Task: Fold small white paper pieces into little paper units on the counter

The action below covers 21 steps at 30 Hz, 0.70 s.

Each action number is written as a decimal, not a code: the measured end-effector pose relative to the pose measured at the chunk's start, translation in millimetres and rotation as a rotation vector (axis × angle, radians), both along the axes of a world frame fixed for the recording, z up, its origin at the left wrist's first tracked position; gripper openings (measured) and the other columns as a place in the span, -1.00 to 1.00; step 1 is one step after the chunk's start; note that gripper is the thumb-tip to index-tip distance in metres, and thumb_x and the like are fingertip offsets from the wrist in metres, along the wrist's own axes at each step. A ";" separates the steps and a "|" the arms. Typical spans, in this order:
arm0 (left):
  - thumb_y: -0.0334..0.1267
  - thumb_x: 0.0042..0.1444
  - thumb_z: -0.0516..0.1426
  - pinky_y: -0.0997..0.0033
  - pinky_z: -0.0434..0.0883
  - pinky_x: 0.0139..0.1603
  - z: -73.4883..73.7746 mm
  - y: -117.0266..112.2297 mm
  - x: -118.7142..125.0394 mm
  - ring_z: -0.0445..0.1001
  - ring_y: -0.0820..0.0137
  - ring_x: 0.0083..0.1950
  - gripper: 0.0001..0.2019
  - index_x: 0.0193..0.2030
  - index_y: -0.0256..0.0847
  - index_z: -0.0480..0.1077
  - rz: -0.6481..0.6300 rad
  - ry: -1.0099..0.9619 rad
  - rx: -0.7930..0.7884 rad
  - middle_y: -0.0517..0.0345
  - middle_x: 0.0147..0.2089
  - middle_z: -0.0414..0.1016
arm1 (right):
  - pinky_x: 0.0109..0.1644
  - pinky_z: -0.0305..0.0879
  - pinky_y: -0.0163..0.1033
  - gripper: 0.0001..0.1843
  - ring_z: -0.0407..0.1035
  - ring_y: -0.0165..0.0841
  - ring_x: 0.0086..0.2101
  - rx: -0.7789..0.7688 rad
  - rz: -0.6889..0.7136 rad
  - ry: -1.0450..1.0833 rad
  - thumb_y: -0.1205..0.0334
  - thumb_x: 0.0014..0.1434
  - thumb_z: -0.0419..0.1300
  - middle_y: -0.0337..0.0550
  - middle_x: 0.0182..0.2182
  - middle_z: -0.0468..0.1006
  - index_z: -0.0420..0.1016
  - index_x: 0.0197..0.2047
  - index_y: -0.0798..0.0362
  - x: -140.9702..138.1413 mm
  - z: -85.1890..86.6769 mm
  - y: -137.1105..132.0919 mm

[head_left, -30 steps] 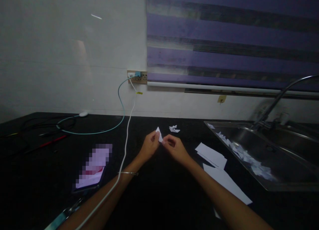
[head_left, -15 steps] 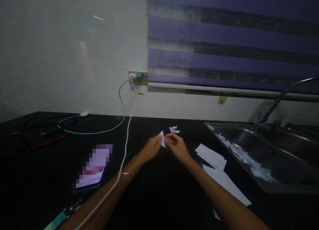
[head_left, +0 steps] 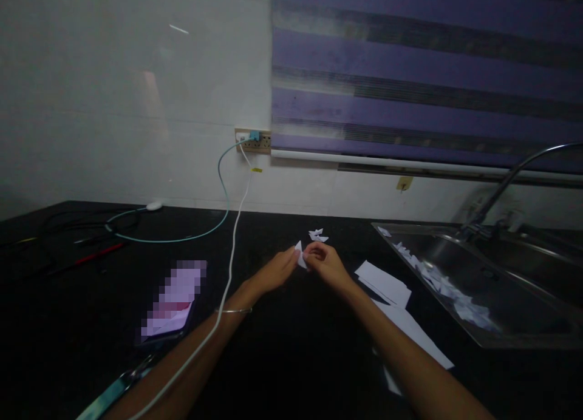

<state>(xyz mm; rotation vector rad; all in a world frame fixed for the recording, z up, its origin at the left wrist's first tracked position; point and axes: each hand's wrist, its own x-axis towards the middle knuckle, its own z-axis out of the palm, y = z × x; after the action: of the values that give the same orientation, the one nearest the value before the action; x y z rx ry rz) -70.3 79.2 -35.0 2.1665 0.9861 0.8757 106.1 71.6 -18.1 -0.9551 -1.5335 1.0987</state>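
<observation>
A small folded piece of white paper (head_left: 301,260) is pinched between my two hands over the dark counter. My left hand (head_left: 279,268) grips its left side, thumb and fingers pressed together. On the right side, my right hand (head_left: 325,262) holds it between thumb and curled fingertips. Just beyond my hands lie a few small folded paper pieces (head_left: 317,235). To the right of my right hand rests a stack of white paper slips (head_left: 385,283), with larger white sheets (head_left: 416,335) nearer me, partly behind my right forearm.
A metal sink (head_left: 478,341) with a faucet (head_left: 514,180) is at right, many folded paper pieces (head_left: 450,289) along its edge. At left lie a phone (head_left: 170,317), a teal strap (head_left: 107,399) and cables. A white cord (head_left: 233,244) crosses over my left forearm from the wall socket (head_left: 257,142).
Both hands stay on the folded paper. My left fingers have straightened a little along it, and the paper has shifted slightly right and down.
</observation>
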 end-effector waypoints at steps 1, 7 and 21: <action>-0.06 0.36 -0.19 0.41 0.28 -0.25 0.3 -0.6 0.1 0.33 0.41 -0.31 -0.64 -0.18 -0.22 0.30 0.000 0.003 -0.001 0.14 -0.29 0.39 | -0.44 0.29 -0.32 -0.85 0.35 -0.42 -0.49 0.011 -0.005 -0.012 0.21 0.00 0.25 -0.25 -0.47 0.43 0.39 -0.38 0.08 0.5 -0.9 1.3; -0.01 0.35 -0.19 0.39 0.28 -0.23 1.4 -0.8 0.8 0.33 0.39 -0.31 -0.62 -0.23 -0.20 0.29 0.015 0.024 -0.008 0.17 -0.36 0.37 | -0.32 0.33 -0.29 -0.88 0.39 -0.38 -0.40 0.223 -0.079 -0.210 0.30 0.07 0.18 -0.19 -0.42 0.47 0.41 -0.27 0.09 3.6 0.5 0.7; 0.04 0.33 -0.20 0.43 0.21 -0.30 10.0 -3.4 -3.5 0.23 0.45 -0.36 -0.59 -0.32 -0.20 0.22 0.045 -0.013 -0.077 0.24 -0.39 0.27 | -0.11 0.26 -0.28 -0.75 0.46 -0.27 -0.23 0.482 0.070 -1.109 0.48 0.10 0.10 0.02 -0.24 0.61 0.59 -0.25 0.15 56.0 35.0 67.7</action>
<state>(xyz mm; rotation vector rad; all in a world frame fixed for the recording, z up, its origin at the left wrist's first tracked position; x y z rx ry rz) -73.8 75.8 -25.0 2.0787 1.0485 0.8575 162.1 139.2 16.9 -1.2283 -2.5609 0.1157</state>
